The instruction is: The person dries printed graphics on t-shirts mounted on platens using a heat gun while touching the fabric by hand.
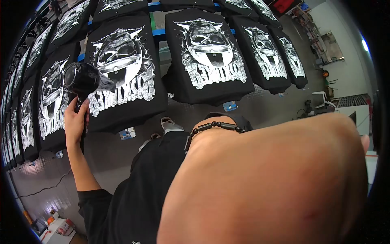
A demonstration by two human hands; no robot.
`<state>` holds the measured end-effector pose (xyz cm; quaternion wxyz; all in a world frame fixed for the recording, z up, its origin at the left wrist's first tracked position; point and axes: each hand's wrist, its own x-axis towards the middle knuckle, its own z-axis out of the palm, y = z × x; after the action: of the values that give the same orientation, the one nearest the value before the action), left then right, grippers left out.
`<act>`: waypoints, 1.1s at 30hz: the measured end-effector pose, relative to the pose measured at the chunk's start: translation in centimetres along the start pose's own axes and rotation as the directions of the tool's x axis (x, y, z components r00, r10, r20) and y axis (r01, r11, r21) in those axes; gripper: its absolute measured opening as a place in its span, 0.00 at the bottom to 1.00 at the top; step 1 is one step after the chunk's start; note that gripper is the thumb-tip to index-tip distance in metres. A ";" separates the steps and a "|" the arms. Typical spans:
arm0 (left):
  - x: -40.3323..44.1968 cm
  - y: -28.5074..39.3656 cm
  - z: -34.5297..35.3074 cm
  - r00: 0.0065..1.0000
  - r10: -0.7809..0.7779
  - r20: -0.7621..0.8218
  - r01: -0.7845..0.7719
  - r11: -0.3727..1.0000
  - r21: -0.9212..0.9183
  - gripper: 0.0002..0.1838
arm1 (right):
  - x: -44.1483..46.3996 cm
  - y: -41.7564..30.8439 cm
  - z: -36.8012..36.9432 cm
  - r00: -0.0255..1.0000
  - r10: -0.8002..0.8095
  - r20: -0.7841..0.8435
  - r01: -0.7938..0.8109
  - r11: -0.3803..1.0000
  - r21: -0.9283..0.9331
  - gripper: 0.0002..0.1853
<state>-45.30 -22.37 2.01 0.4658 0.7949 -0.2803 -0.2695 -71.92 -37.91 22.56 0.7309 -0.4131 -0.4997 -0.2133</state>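
My left hand (76, 118) is wrapped round the handle of a black hair dryer (81, 78). The nozzle points right, over a black shirt (134, 112) with a white skull print and large lettering. My right hand (264, 179) looms very large close to the camera, its back towards the lens. A black bead bracelet (205, 126) circles that wrist. The right fingers are mostly hidden, and whatever they touch cannot be seen. Beyond the wrist lies another printed black shirt (178, 83).
Rows of similar printed shirts extend left, right and behind, with blue rails (159, 32) between them. A dark cable (48, 188) runs across the floor at left. At lower left stands a white table (55, 232) with small items. A white chair (323, 99) is at right.
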 end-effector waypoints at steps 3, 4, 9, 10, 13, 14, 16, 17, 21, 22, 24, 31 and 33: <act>-0.1 0.7 -0.5 0.999 -0.006 0.037 0.006 1.000 -0.005 0.14 | -0.1 0.1 -0.7 1.000 -0.017 0.001 0.017 1.000 0.015 0.44; -0.5 0.6 -1.0 0.999 -0.048 0.025 0.048 0.999 0.007 0.14 | -0.2 0.2 -0.9 1.000 -0.029 0.005 0.029 0.999 0.021 0.45; -1.5 0.3 -2.1 0.997 -0.079 0.015 0.080 0.996 -0.045 0.14 | -1.7 1.3 -4.1 0.995 -0.081 -0.062 0.085 0.994 0.063 0.48; -1.3 0.4 -1.9 0.996 -0.090 -0.019 0.089 0.995 -0.041 0.14 | -2.6 1.8 -5.4 0.990 -0.089 -0.105 0.096 0.993 0.062 0.48; -0.8 0.1 -1.4 0.994 -0.042 -0.102 0.038 0.999 -0.036 0.20 | -7.4 3.4 -10.5 0.933 -0.058 -0.354 0.001 0.987 -0.159 0.50; -0.9 -0.3 -1.8 0.989 -0.101 -0.105 0.097 0.994 -0.043 0.27 | -9.7 3.7 -12.3 0.872 0.020 -0.489 -0.239 0.889 -0.390 0.37; -1.9 -0.1 -2.4 0.980 -0.177 -0.090 0.171 0.983 -0.069 0.34 | -16.0 5.1 -15.7 0.642 0.040 -0.766 -0.575 0.685 -0.447 0.29; -2.7 0.4 -2.4 0.970 -0.220 -0.102 0.212 0.974 -0.082 0.34 | -19.7 5.8 -17.7 0.536 0.024 -0.844 -0.700 0.571 -0.429 0.26; -2.8 0.5 -2.2 0.968 -0.200 -0.151 0.186 0.977 -0.105 0.20 | -30.0 9.3 -21.5 0.355 0.025 -0.935 -0.935 -0.007 -0.355 0.15; -2.3 0.3 -1.9 0.966 -0.183 -0.181 0.165 0.980 -0.110 0.18 | -33.0 10.5 -22.7 0.383 0.026 -0.923 -0.919 -0.091 -0.383 0.17; -1.4 0.6 -1.6 0.949 -0.205 -0.238 0.171 0.973 -0.157 0.17 | -35.6 12.3 -23.6 0.287 0.062 -0.956 -0.943 -0.157 -0.293 0.26; -2.8 1.3 -1.8 0.897 -0.330 -0.294 0.290 0.941 -0.172 0.18 | -37.6 15.7 -28.2 0.056 0.126 -0.990 -0.998 -0.020 -0.058 0.33; -4.1 1.4 -0.6 0.846 -0.367 -0.387 0.316 0.930 -0.190 0.18 | -37.4 16.0 -29.7 0.085 0.094 -0.992 -0.995 0.064 -0.079 0.31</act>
<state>-48.05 -19.70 4.21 0.5056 0.8418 -0.0122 -0.1889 -59.19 -56.90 -22.33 0.5482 -0.7252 0.3673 -0.1965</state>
